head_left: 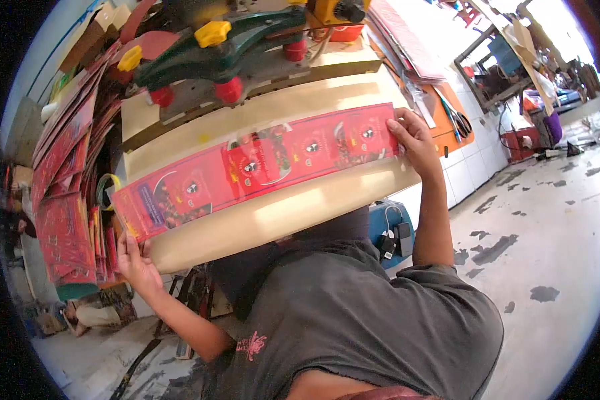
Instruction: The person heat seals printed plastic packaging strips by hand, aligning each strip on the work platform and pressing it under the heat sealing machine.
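Observation:
A long red printed sheet point(273, 157), glossy and with food pictures on it, is stretched between my two hands. My left hand point(139, 263) pinches its lower left corner. At the opposite end, my right hand point(413, 139) grips the right edge between thumb and fingers. Beneath the sheet lies a pale tan board point(300, 207) with a curved front edge. Just beyond it stands a dark green machine part point(227, 57) with yellow knobs and red feet.
Stacked red printed sheets point(67, 193) rise at the left, beside a roll of tape point(107, 190). Scissors point(461, 121) lie on an orange board at the right. A blue container point(401, 257) with black adapters sits below the work surface. Another person point(93, 315) is at lower left.

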A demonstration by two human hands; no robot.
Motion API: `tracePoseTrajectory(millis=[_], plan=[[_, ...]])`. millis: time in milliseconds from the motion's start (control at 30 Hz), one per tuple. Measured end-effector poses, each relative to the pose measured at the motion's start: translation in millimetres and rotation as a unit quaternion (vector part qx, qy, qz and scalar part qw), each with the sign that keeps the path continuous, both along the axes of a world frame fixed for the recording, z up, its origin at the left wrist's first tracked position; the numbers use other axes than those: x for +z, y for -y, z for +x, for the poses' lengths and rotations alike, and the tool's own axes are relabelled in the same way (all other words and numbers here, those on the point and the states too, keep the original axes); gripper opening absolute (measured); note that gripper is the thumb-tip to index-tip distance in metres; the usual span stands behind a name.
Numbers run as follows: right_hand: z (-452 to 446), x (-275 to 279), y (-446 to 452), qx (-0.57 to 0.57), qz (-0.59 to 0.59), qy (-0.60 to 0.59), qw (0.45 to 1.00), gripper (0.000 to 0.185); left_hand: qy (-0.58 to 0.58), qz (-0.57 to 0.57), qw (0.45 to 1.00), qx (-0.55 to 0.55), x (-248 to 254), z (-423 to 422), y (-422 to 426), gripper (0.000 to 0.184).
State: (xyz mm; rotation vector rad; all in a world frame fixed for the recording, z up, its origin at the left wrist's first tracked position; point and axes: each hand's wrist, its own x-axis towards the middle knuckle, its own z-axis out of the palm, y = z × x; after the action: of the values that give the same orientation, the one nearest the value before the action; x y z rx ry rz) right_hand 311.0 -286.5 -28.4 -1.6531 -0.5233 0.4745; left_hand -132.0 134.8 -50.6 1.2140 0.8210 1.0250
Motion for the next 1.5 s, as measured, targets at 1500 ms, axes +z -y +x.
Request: tracePoseTrajectory(millis=[1500], plan=[[-1, -4, -7, -0.016, 0.088, -0.038, 0.995, 0.028, -0.017, 0.003, 0.996, -0.084, 12, 6, 10, 0.036]])
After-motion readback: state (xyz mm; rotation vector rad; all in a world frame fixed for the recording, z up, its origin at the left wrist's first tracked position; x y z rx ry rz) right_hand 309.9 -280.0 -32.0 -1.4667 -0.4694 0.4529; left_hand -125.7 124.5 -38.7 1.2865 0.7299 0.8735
